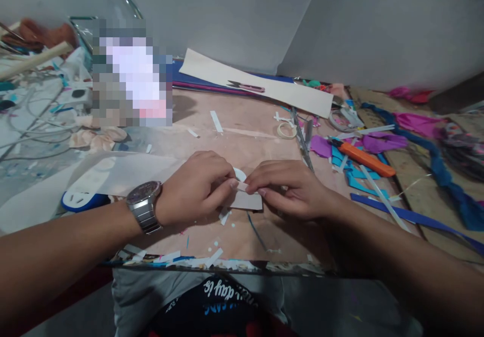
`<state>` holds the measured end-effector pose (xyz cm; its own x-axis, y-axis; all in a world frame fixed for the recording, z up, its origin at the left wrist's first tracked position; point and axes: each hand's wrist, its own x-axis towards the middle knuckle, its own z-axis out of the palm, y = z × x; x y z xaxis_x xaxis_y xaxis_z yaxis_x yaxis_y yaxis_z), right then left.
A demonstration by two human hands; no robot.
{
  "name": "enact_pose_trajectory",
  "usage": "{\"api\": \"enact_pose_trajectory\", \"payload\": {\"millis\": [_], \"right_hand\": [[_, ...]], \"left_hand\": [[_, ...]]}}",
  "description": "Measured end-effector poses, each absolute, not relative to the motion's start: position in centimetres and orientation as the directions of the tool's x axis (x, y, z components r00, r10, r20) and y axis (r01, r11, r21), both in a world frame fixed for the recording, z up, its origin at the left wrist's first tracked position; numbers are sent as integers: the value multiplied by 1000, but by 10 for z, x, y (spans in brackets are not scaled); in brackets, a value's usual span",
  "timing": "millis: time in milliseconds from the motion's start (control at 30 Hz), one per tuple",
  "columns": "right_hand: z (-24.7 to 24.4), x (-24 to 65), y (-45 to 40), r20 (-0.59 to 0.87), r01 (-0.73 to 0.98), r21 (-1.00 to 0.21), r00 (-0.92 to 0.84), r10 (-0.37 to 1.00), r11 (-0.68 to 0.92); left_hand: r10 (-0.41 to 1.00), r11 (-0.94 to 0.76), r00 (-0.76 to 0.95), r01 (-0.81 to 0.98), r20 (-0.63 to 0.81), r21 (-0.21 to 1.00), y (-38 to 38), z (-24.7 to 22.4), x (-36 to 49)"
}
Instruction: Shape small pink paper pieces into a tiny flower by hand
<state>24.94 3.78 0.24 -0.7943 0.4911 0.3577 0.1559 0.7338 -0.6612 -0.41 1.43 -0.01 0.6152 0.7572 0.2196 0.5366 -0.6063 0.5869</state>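
Both hands meet over a small piece of white paper [246, 202] at the middle of the table. My left hand [198, 183], with a metal watch [144, 206] on its wrist, pinches the paper's upper left part between thumb and fingers. From the other side, my right hand [289, 188] grips the upper right part with thumb and fingertips. A narrow strip along the top of the paper lies under the fingertips; whether it is folded or a separate piece I cannot tell. Behind the fingers a rounded white edge [239, 174] shows, partly hidden.
An orange utility knife [365, 158] lies on scraps at the right, near a tape roll [286, 130]. Pink thread snips [247, 86] rest on a long cream sheet [295, 94] at the back. A blue-and-white power strip [83, 200] sits left. Paper scraps [215, 257] line the front edge.
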Motion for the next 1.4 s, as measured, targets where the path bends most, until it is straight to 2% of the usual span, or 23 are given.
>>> {"api": "enact_pose_trajectory", "payload": {"millis": [100, 267, 400, 533, 733, 1267, 1400], "right_hand": [[-2, 245, 30, 291, 314, -726, -665, 687, 612], [-9, 236, 24, 194, 386, -772, -614, 765, 505], [-9, 236, 28, 168, 439, -763, -573, 802, 474], [-10, 236, 30, 192, 472, -731, -552, 812, 493], [-10, 229, 25, 231, 444, -689, -615, 754, 573], [-2, 214, 34, 200, 587, -587, -563, 802, 558], [-2, 208, 40, 242, 569, -608, -531, 812, 553]], "left_hand": [[796, -560, 565, 550, 217, 619, 13, 1, -4], [821, -528, 530, 564, 212, 635, 14, 0, -4], [835, -522, 502, 596, 224, 611, 19, -1, -6], [850, -507, 477, 630, 221, 588, 23, -3, -8], [791, -602, 549, 615, 272, 510, 18, -4, -7], [902, -402, 397, 628, 170, 666, 26, -4, -11], [911, -391, 367, 620, 190, 680, 29, -2, -12]]}}
